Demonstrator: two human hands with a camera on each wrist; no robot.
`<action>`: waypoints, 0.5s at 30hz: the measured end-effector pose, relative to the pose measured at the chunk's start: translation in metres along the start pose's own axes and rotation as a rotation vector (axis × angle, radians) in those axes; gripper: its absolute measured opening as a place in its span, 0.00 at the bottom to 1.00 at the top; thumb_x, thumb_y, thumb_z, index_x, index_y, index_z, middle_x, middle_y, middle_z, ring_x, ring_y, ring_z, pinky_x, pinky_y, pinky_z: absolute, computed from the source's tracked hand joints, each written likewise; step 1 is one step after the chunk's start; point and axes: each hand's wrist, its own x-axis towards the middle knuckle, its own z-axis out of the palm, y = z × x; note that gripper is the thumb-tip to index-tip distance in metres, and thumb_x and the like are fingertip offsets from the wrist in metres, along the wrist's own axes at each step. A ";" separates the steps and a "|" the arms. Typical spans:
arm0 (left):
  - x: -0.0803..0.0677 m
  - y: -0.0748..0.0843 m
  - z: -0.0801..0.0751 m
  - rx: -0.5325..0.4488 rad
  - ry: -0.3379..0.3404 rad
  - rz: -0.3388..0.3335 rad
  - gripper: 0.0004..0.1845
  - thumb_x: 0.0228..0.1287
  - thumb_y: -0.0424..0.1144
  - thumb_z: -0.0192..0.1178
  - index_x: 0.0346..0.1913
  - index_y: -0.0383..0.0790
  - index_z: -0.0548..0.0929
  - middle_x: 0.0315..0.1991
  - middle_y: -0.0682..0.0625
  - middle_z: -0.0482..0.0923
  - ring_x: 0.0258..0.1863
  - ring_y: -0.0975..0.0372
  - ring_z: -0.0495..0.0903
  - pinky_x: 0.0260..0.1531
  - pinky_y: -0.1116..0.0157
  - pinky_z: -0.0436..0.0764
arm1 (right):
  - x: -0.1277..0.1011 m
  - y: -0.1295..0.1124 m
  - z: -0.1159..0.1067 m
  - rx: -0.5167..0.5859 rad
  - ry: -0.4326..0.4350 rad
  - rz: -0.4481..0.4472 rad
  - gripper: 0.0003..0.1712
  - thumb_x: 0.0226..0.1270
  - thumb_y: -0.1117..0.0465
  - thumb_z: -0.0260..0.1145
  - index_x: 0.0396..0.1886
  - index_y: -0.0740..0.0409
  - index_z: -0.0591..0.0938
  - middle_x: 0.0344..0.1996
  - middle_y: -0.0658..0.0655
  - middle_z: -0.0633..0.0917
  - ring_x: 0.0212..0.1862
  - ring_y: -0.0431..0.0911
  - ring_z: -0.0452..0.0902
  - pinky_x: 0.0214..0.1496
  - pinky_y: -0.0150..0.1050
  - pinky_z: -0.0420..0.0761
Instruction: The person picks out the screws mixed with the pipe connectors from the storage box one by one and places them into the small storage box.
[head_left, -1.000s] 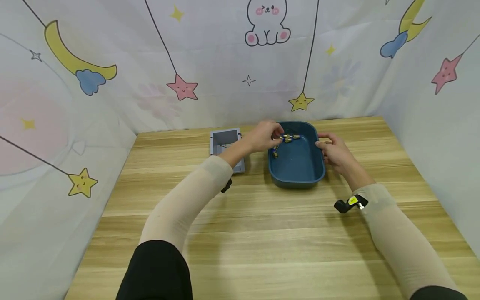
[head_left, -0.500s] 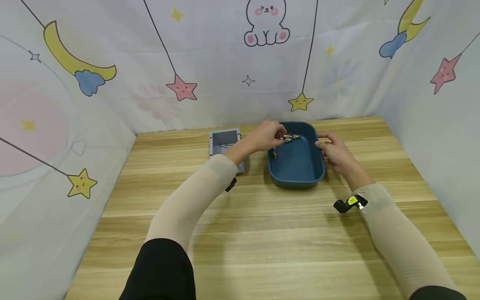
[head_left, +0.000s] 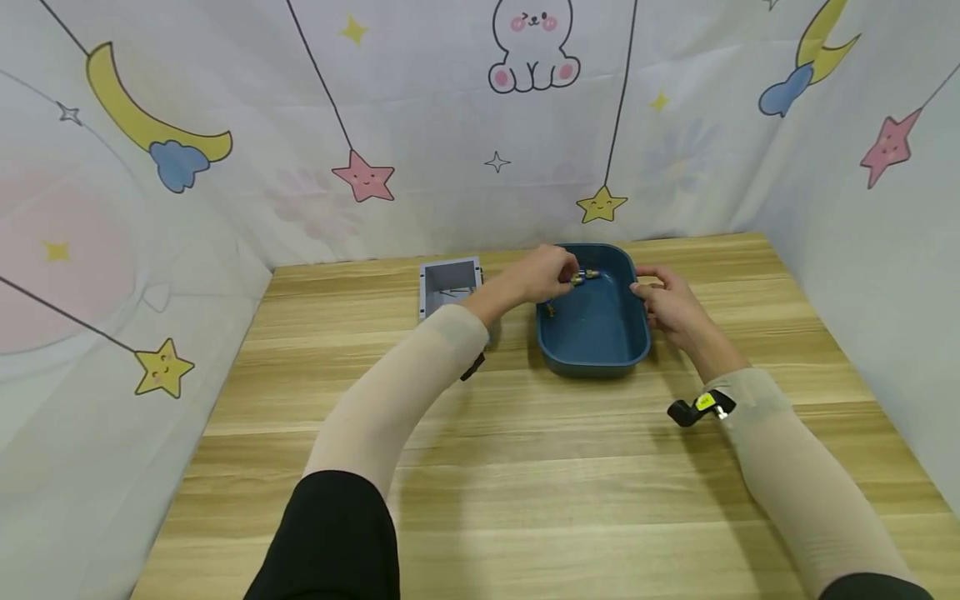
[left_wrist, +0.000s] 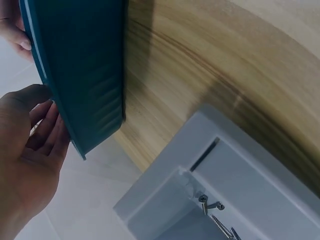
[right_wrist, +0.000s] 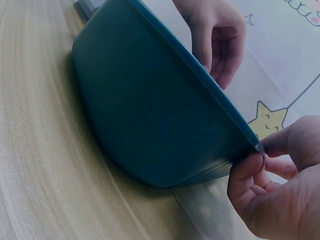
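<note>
A deep blue plastic tub [head_left: 594, 364] stands on the table with several small brass-and-blue fittings [head_left: 590, 275] in its far left part. My left hand [head_left: 550, 275] reaches over the left rim into it, fingers bent down among these pieces. Its fingertips are hidden behind the tub wall in the left wrist view, and I cannot tell if they hold a fitting. Another fitting [head_left: 551, 309] lies near the left wall, below that hand. On the right side, my right hand [right_wrist: 282, 175] pinches the tub's rim between thumb and fingers.
Left of the tub is a grey compartment box [left_wrist: 170, 175] with several screws [left_wrist: 212, 206] inside, partly covered by my left forearm in the head view. Behind the wooden table [head_left: 555, 467] hangs a white cloth [head_left: 450, 125] printed with stars and moons.
My left hand has moved slightly right and deeper over the fittings, its fingers drawing closer together. The right hand and the tub have stayed in place.
</note>
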 end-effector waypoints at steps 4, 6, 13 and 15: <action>0.004 -0.002 0.005 0.044 -0.029 -0.028 0.19 0.77 0.36 0.64 0.65 0.31 0.82 0.57 0.43 0.84 0.57 0.56 0.83 0.58 0.65 0.80 | 0.001 0.001 -0.001 0.012 -0.006 0.006 0.28 0.85 0.60 0.58 0.79 0.56 0.65 0.36 0.50 0.76 0.26 0.37 0.70 0.23 0.31 0.71; 0.006 -0.003 0.007 0.062 -0.038 -0.044 0.19 0.77 0.35 0.64 0.66 0.32 0.82 0.58 0.43 0.84 0.58 0.56 0.83 0.58 0.65 0.80 | 0.001 0.001 -0.001 0.010 -0.005 0.003 0.28 0.85 0.60 0.58 0.79 0.56 0.65 0.35 0.50 0.76 0.25 0.37 0.70 0.23 0.31 0.70; 0.011 0.001 0.011 0.123 -0.056 -0.091 0.14 0.77 0.32 0.61 0.60 0.32 0.85 0.52 0.44 0.85 0.51 0.57 0.82 0.54 0.63 0.81 | 0.001 0.001 -0.001 0.016 0.002 -0.009 0.28 0.84 0.61 0.59 0.78 0.57 0.66 0.32 0.49 0.76 0.24 0.36 0.69 0.22 0.30 0.69; 0.012 0.004 0.011 0.137 -0.062 -0.112 0.08 0.77 0.31 0.61 0.51 0.34 0.87 0.44 0.46 0.83 0.43 0.59 0.79 0.47 0.64 0.79 | 0.001 0.001 -0.001 0.021 0.002 -0.012 0.28 0.84 0.62 0.59 0.78 0.57 0.66 0.32 0.49 0.76 0.24 0.36 0.69 0.21 0.30 0.68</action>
